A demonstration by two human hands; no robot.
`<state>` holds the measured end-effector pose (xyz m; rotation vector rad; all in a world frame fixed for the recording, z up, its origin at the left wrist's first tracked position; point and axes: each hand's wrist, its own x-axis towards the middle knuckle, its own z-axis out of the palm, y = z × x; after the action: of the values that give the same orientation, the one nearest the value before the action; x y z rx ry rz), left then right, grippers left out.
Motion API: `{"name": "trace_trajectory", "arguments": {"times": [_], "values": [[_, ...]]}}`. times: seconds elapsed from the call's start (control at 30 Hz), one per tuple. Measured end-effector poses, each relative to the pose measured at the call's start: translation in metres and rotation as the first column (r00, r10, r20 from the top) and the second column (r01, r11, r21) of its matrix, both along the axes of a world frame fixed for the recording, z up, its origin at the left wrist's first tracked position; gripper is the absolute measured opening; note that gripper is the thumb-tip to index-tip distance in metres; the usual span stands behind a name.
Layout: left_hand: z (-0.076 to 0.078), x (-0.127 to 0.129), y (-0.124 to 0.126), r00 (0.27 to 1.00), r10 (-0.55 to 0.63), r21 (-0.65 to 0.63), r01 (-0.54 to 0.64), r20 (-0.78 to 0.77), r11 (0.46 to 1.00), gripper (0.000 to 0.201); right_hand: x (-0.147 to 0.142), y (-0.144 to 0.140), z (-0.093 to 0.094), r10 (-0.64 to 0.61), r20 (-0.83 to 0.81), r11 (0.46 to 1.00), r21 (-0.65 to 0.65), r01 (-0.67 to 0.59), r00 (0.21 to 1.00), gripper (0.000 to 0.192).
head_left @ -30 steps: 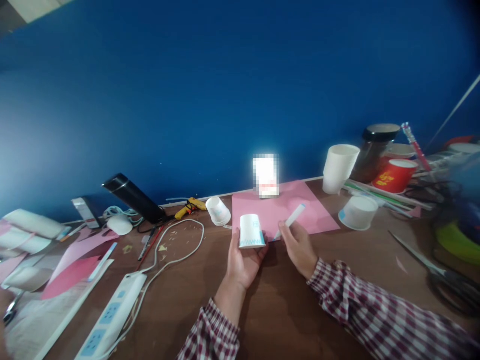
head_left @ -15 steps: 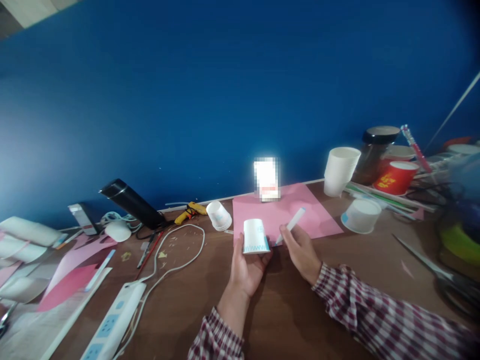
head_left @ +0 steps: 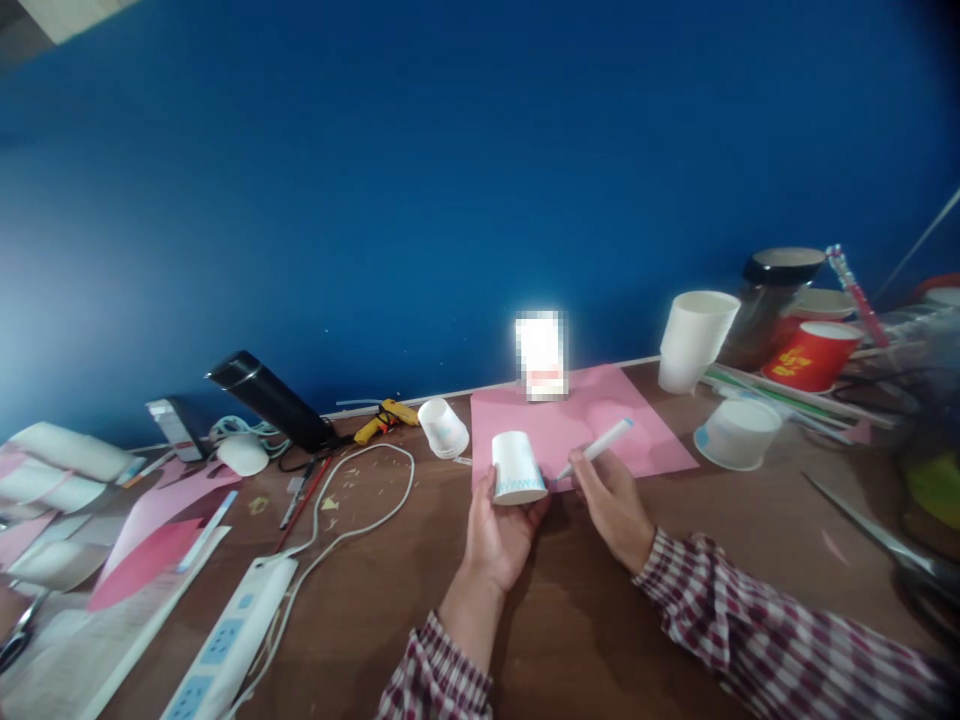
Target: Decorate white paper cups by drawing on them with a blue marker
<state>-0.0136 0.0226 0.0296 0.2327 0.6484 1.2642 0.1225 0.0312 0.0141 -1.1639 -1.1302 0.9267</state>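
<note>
Cradling a paper cup (head_left: 514,465), the left hand (head_left: 501,545) is half curled beneath its rim; the right hand (head_left: 616,508) pinches a white marker (head_left: 606,438) between thumb and fingers. Such loose support could let the cup turn against the tip, leaving a stray mark. It is held above the worktop (head_left: 585,640), toward the back edge, narrow end up, long axis slightly tilted. The marker's tip points left, close beside it.

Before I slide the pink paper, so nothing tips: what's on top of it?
A bright, pixelated object stands on the paper near its back edge. The held cup, right hand and marker cover part of its front; anything there is hidden.
</note>
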Motion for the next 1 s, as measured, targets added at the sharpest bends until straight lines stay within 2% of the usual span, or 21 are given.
{"name": "trace_trajectory", "arguments": {"times": [0.23,0.4,0.6,0.77,1.0], "values": [[-0.002,0.001,0.000,0.999,0.005,0.031,-0.003,-0.050,1.000,0.026,0.005,0.001,0.007,-0.058,0.053,0.992,0.114,0.052,0.997,0.026],[-0.003,0.001,0.001,0.997,0.023,0.029,-0.020,-0.079,0.999,0.034,0.006,-0.003,0.011,-0.126,0.070,0.971,0.213,0.108,0.990,0.019],[-0.007,0.003,0.001,0.995,-0.001,0.088,0.010,-0.099,0.996,0.044,0.001,-0.019,0.017,-0.079,0.215,0.935,0.354,-0.002,0.974,0.011],[-0.006,0.007,-0.003,0.991,-0.024,0.183,0.048,-0.129,0.982,0.042,0.001,-0.026,0.017,-0.082,0.369,0.894,0.438,-0.096,0.926,0.007],[-0.006,0.009,-0.005,0.988,-0.045,0.217,0.076,-0.148,0.973,0.040,0.002,-0.025,0.016,-0.091,0.397,0.878,0.465,-0.114,0.913,0.006]]}}
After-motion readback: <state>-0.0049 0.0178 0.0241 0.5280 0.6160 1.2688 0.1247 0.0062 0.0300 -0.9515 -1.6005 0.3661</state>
